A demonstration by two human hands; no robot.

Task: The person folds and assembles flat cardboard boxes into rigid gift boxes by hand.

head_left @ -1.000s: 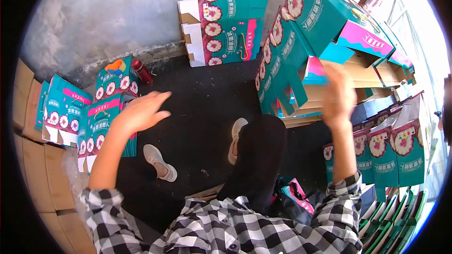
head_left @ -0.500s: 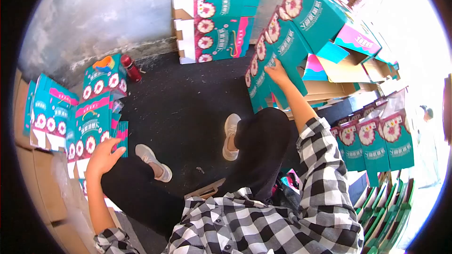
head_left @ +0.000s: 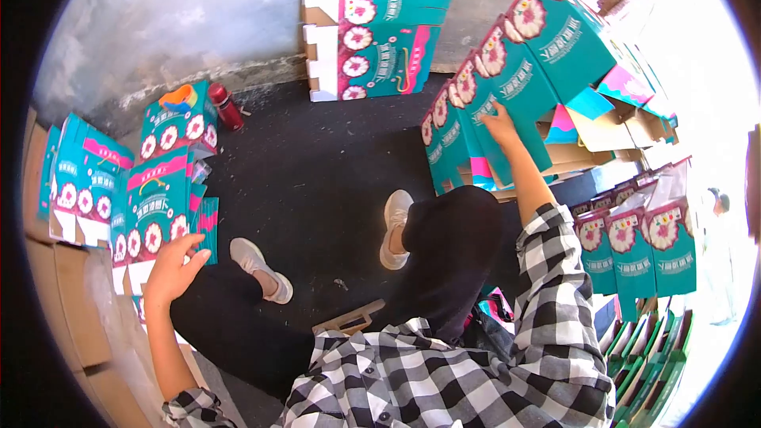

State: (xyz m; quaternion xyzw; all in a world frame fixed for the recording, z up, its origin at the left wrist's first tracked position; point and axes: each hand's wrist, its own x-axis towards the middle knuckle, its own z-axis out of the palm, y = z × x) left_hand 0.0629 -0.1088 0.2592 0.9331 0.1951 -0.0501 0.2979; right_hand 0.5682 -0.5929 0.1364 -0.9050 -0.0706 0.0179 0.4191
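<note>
My left hand (head_left: 175,271) hovers over my left thigh with fingers apart and nothing in them. Just beyond it stand teal and pink printed cartons (head_left: 158,204), some flat and some with a handle. My right hand (head_left: 502,129) reaches out to a leaning row of teal cartons (head_left: 567,43) with fruit pictures on their edges. Its thumb and fingers are on one teal carton (head_left: 511,160) in that row, and the fingertips are partly hard to make out. Some cartons there are partly open, showing brown insides.
A flat carton stack (head_left: 380,41) leans on the wall. A red bottle (head_left: 226,106) stands beside a carton with an orange object (head_left: 178,98) on it. Brown boxes (head_left: 82,301) line the left side. More cartons (head_left: 634,242) and green-edged sheets (head_left: 652,368) are at right.
My right hand and the leaning cartons now appear farther right and slightly lower, with a teal panel more exposed under the hand. The view has shifted slightly. My left hand stays about where it was.
</note>
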